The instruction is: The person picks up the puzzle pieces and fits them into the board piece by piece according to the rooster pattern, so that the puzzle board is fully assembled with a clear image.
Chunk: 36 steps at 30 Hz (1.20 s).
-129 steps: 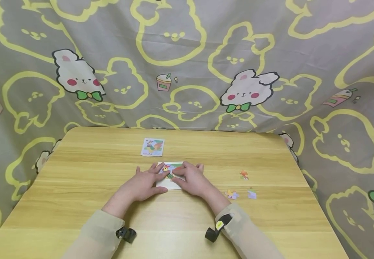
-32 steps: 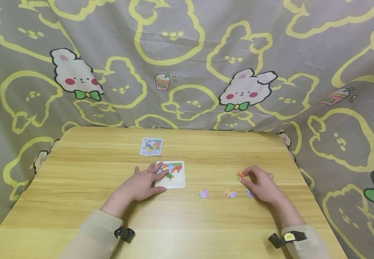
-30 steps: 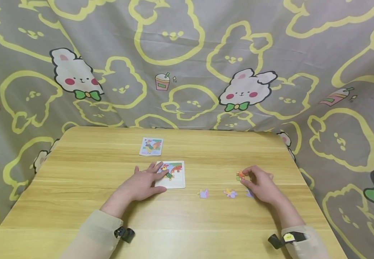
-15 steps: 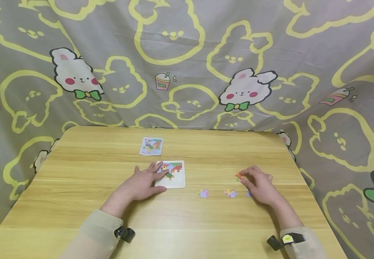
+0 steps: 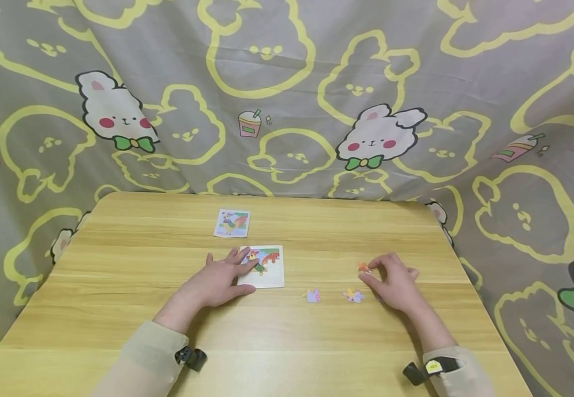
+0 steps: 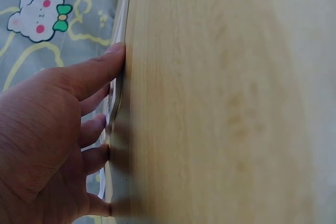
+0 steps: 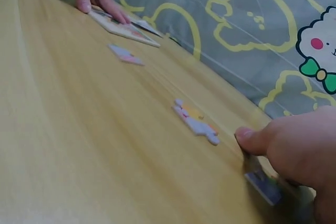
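Note:
My left hand rests on the left side of a small white puzzle tray, fingers spread and reaching over the partly filled rooster picture. In the left wrist view the thumb touches the tray's near edge. To the right, my right hand pinches an orange puzzle piece between thumb and fingers, low over the table. Fingers hide part of that piece. Under the same hand lies a lavender puzzle piece, seen in the right wrist view and hidden from the head view.
A yellow-and-lavender piece and a pink-and-lavender piece lie between the tray and my right hand. Behind the tray is a rooster picture card. A patterned curtain hangs behind the wooden table.
My right hand has left the tray, gone right and taken hold of the orange puzzle piece. Over the last second it has shifted slightly left with it. My left hand stays on the tray.

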{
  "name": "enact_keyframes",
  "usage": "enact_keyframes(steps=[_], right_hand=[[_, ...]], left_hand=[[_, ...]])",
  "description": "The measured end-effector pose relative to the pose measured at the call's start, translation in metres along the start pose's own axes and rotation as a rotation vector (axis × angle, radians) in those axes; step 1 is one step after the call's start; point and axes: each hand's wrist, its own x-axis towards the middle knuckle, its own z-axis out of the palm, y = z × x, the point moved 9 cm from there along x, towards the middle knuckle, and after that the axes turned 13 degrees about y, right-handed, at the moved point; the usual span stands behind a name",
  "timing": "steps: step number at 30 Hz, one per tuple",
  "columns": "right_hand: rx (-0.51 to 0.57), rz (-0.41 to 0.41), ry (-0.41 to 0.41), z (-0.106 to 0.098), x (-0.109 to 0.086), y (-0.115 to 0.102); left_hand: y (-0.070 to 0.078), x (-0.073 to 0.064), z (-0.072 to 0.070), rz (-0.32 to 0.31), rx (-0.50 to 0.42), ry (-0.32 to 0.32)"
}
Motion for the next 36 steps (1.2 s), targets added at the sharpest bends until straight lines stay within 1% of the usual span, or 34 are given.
enact_keyframes(steps=[8,19,22,27,36], right_hand=[[0.075,-0.059,-0.032,0.007,0.000,-0.013],[0.086,-0.205,0.030,0.009,-0.006,-0.022],[0.097,-0.215,0.030,0.009,-0.006,-0.024],[0.101,-0.210,0.014,0.010,-0.005,-0.026],[0.101,-0.215,0.018,0.007,-0.002,-0.030]], left_hand=[[0.000,0.000,0.000,0.001,0.004,0.000],[-0.001,0.001,0.000,0.007,0.006,-0.001],[-0.001,0.002,0.000,0.009,0.008,-0.001],[-0.001,0.001,-0.001,0.010,0.005,0.000],[-0.001,0.000,0.000,0.003,-0.004,-0.006]])
